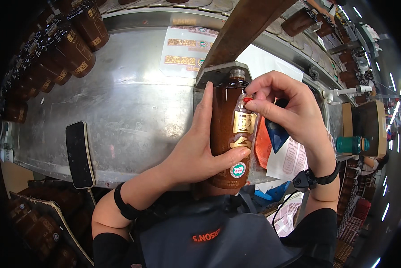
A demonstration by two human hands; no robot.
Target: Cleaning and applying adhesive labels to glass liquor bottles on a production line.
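brown bottle point(223, 129) at bench's point(133, 111) near edge, neck away from the person. left hand point(196, 152) holds it, thumb across front, fingers along left side. right hand point(286, 102) arched, thumb and forefinger pinching clear film point(248, 99) near shoulder.

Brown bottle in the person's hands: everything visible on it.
The brown bottle looks glossy, like glass or glazed ceramic, with a rounded shoulder and a short, paler neck. Large gold characters run down its front; nearer the base is a round green-and-white emblem. Its neck points away from the person, beside a metal plate; contact there is unclear. The left hand's grip wraps its left side, thumb across the front. The right hand's grip pinches a small red piece at its right shoulder.
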